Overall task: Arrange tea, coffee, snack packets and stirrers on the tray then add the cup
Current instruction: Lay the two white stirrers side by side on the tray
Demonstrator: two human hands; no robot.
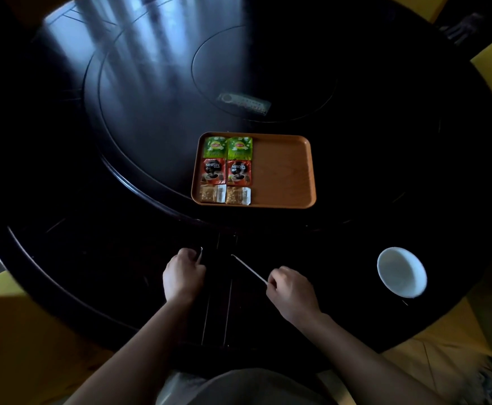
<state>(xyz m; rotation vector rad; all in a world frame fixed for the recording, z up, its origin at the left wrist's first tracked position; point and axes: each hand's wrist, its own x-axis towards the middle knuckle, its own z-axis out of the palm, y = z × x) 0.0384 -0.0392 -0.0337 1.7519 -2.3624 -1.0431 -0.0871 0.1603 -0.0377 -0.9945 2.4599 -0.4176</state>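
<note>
Six packets lie in the left part of an orange tray [282, 171] just above the middle of the frame: two green tea packets [227, 147] side by side along its upper edge, two red coffee packets [226, 172] below them, and two clear snack packets [224, 194] along its lower edge. Its right part is bare wood. It sits on a dark round table [92, 176], whose glossy top catches pale streaks of light in the upper left of the frame

Low in the frame, both bare forearms reach in from the bottom edge. The right hand [293, 290] is pinched shut on the lower end of a thin white stirrer [249, 268], which slants up and to the left over the table. The left hand [184, 274] is curled closed, and a thin pale piece, seemingly another stirrer [200, 254], shows at its fingertips; it is too small to tell for sure

A white cup [402, 271] stands at the lower right of the frame, near the table's edge and well apart from the tray
</note>
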